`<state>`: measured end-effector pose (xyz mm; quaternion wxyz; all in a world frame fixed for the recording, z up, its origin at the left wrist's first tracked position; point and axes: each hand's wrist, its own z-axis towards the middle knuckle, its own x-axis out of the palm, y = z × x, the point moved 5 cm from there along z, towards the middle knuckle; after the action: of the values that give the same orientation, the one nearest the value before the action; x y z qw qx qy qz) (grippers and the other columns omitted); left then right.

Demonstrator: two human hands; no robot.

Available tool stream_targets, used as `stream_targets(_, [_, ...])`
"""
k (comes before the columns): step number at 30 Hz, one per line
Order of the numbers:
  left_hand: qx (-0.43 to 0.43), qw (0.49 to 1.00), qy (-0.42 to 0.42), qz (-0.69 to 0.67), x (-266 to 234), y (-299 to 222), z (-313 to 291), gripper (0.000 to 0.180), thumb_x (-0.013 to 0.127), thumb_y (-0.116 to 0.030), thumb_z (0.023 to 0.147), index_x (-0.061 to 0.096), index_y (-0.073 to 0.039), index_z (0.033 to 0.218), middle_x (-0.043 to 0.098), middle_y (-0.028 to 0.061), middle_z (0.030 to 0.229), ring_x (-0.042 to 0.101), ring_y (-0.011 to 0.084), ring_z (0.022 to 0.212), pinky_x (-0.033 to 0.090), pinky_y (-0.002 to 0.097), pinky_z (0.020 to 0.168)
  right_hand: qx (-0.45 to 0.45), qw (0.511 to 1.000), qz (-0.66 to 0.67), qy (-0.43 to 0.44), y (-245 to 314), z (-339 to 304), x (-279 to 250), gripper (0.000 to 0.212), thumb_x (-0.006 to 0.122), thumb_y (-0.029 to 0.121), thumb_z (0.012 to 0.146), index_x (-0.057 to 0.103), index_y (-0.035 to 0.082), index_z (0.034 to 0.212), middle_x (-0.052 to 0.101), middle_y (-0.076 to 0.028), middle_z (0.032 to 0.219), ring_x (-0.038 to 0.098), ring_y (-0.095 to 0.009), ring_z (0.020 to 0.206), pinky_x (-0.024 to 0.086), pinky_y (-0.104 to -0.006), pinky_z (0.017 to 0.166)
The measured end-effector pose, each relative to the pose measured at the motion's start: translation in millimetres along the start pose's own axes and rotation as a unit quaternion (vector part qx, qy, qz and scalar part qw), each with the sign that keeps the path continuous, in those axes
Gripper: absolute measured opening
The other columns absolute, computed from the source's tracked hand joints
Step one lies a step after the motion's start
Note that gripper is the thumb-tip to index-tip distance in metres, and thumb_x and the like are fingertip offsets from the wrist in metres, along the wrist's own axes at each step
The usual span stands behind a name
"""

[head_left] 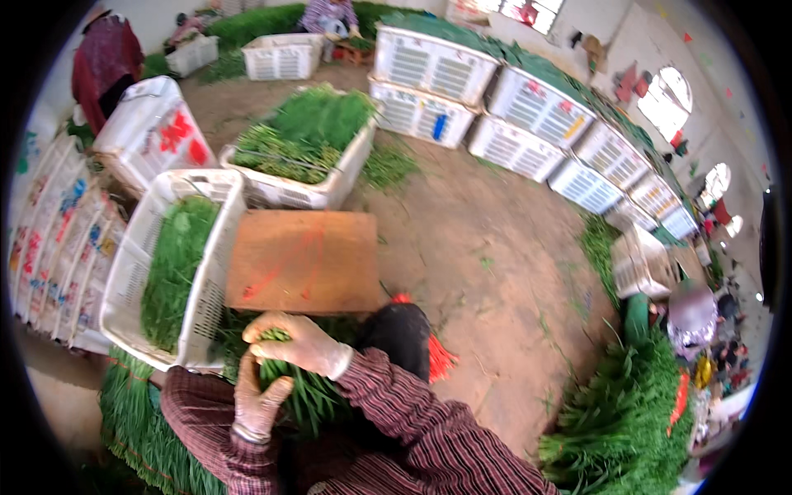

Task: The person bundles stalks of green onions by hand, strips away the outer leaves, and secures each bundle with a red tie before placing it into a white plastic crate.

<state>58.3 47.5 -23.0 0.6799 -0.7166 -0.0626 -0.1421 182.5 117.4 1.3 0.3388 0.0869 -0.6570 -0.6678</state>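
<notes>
Both my hands wear pale, thin gloves and are on a bunch of long green stalks [304,391]. Wrapped over the top of the bunch is my right hand [304,340], its fingers curled round the lighter green stalk ends. My left hand [257,399] grips the side lower down, thumb towards me. From between the hands the leafy part hangs towards my lap. Just beyond them lies a brown wooden board [302,257] with red marks. More loose greens lie under its near edge, partly hidden by my hands.
A white crate [115,285] of greens stands left of the board, another filled crate [351,169] behind it. Tied bundles [136,421] lie at lower left, a large green pile [610,421] at right. Stacked white crates [433,66] line the far side. Other people work nearby.
</notes>
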Motion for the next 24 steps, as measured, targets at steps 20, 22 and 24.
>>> stream_targets(20, [-0.03, 0.999, 0.0, 0.038, -3.7, 27.9, -11.7, 0.07, 0.087, -0.009, 0.073, 0.047, -0.002, 0.131, 0.06, 0.0044, 0.118, 0.059, 0.0159, 0.107, 0.05, 0.0321, 0.095, 0.025, 0.993, 0.057, -0.096, -11.5, 9.8, 39.0, 0.013, 0.062, 0.013, 0.099, 0.064, 0.001, 0.104, 0.064, -0.005, 0.083, 0.063, -0.014, 0.074, 0.055, -0.029, 0.07])
stream_targets(22, [-0.015, 0.999, 0.007, 0.036, -2.7, 23.7, -15.7, 0.067, 0.087, -0.01, 0.074, 0.049, -0.003, 0.128, 0.062, 0.0045, 0.116, 0.06, 0.0162, 0.105, 0.051, 0.0322, 0.093, 0.004, 0.993, 0.067, -0.102, -9.9, 8.0, 43.4, 0.014, 0.062, 0.015, 0.099, 0.065, 0.002, 0.105, 0.064, -0.005, 0.081, 0.063, -0.013, 0.073, 0.054, -0.0286, 0.069])
stream_targets(24, [-0.027, 0.998, 0.007, 0.062, -9.1, 33.5, -15.5, 0.064, 0.087, -0.011, 0.074, 0.051, -0.003, 0.127, 0.063, 0.0046, 0.114, 0.061, 0.0162, 0.103, 0.052, 0.0322, 0.092, 0.018, 0.993, 0.052, -0.104, -10.8, 7.7, 43.3, 0.014, 0.061, 0.014, 0.1, 0.064, 0.002, 0.105, 0.064, -0.005, 0.081, 0.063, -0.013, 0.073, 0.054, -0.0283, 0.069])
